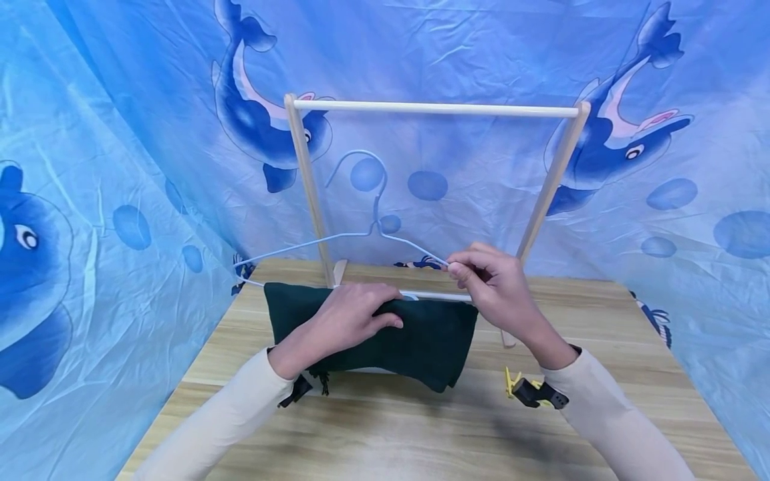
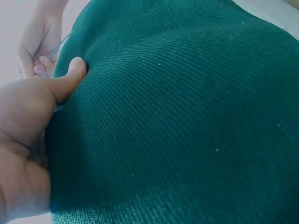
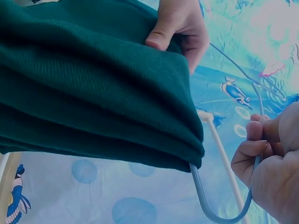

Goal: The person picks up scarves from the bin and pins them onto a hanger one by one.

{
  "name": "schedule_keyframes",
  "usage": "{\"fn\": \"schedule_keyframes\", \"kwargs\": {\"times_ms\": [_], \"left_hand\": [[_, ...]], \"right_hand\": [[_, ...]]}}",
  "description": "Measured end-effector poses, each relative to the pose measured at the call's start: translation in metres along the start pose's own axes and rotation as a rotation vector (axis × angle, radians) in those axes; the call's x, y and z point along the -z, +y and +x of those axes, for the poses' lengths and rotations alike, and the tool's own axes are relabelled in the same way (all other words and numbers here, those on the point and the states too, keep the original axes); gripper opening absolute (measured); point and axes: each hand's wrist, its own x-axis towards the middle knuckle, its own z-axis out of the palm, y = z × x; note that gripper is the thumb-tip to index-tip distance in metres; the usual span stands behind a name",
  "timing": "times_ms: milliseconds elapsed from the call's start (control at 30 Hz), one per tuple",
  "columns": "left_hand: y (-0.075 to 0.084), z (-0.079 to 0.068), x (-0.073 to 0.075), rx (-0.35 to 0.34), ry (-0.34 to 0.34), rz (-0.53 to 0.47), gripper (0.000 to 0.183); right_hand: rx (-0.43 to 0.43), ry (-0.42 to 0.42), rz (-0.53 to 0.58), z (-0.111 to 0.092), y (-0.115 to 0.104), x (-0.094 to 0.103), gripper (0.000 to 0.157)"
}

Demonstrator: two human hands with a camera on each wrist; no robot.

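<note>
A dark green ribbed scarf [image 1: 433,334], folded in layers, hangs over the lower bar of a light blue wire hanger [image 1: 289,248]. My left hand [image 1: 355,314] grips the scarf at its top edge, thumb on the near face and fingers over the far side, as the left wrist view shows. With thumb and curled fingers, my right hand [image 1: 493,284] pinches the hanger's sloping right arm near its end. The hanger's hook stands upright above both hands. In the right wrist view the rounded hanger end [image 3: 224,218] sticks out past the scarf's layered edge [image 3: 194,158].
Behind the hanger stands a small rack with wooden side posts [image 1: 556,177] and a white top rail [image 1: 433,108]. It rests on a wood-grain table [image 1: 385,434]. Blue dolphin-print curtains [image 1: 451,53] enclose the back and sides. Dark strands [image 1: 325,383] dangle below the scarf.
</note>
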Motion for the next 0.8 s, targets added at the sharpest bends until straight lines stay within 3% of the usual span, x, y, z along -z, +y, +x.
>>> {"fn": "schedule_keyframes", "kwargs": {"times_ms": [233, 467, 667, 800], "left_hand": [[-0.001, -0.002, -0.001, -0.004, 0.041, 0.057, 0.032], [0.012, 0.008, -0.003, 0.035, 0.017, 0.073, 0.051], [0.023, 0.023, -0.012, 0.021, 0.015, 0.061, 0.034], [0.023, 0.026, -0.018, -0.017, 0.075, 0.059, 0.022]], "right_hand": [[-0.002, 0.001, -0.005, 0.002, -0.001, 0.002, 0.022], [-0.023, -0.003, -0.039, 0.002, 0.002, 0.001, 0.021], [-0.032, -0.002, -0.045, 0.003, 0.003, 0.0, 0.021], [-0.038, -0.005, -0.05, 0.003, 0.003, 0.0, 0.02]]}}
